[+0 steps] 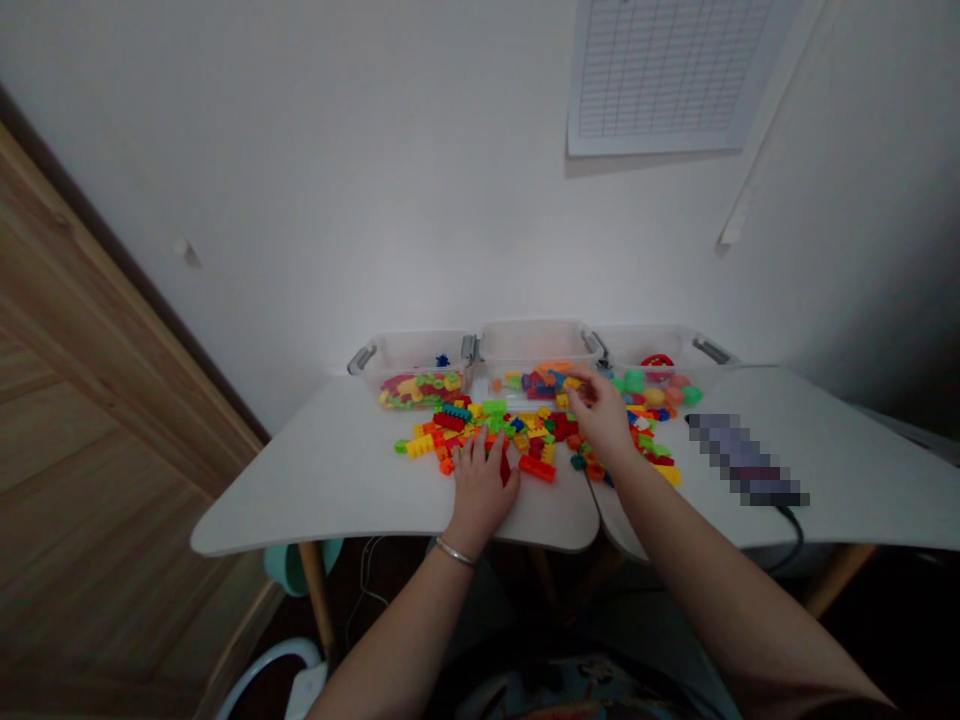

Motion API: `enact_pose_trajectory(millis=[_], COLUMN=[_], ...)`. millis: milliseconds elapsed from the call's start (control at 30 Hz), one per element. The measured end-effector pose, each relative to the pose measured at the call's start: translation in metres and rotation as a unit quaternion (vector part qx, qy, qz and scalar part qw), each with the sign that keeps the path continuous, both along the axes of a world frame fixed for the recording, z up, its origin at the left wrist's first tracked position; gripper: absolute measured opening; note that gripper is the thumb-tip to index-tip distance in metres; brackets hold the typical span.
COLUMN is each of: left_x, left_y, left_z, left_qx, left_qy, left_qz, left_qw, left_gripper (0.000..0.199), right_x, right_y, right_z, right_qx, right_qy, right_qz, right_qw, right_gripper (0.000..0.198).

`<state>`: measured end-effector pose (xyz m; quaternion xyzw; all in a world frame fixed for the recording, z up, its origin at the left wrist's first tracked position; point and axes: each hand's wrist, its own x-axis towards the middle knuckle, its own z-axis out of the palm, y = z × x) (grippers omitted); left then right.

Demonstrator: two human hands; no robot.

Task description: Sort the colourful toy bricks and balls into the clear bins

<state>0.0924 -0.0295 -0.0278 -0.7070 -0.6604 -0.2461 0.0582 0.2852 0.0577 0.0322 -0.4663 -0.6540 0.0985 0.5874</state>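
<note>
Part-done, I'd judge: three bins at eleven, twelve and one o'clock hold pieces, but a big block heap lies loose at six. Left hand rests spread on it; right hand, near twelve, I can't tell.

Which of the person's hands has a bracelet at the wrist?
The left hand, spread over the loose blocks: a silvery bracelet circles its wrist. The right hand, near the middle box, has a bare wrist.
</note>
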Motion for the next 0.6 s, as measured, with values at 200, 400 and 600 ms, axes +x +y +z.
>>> enact_pose_trajectory(millis=[200, 400, 600], left_x=[0.000, 0.001, 0.001], left_y=[0.000, 0.001, 0.000], left_z=[0.002, 0.001, 0.004], left_qx=[-0.003, -0.003, 0.007], left_qy=[-0.007, -0.012, -0.011], left_qz=[0.001, 0.000, 0.004], left_qw=[1.000, 1.000, 1.000], left_gripper=[0.055, 0.055, 0.054], right_x=[0.010, 0.008, 0.004], right_y=[0.037, 0.071, 0.084], right_z=[0.045, 0.049, 0.042], right_qx=[0.056, 0.025, -0.049], right_qy=[-0.037, -0.091, -0.172], right_qz=[-0.016, -0.030, -0.048], right_qw=[0.998, 0.995, 0.983], right_gripper=[0.029, 0.031, 0.035])
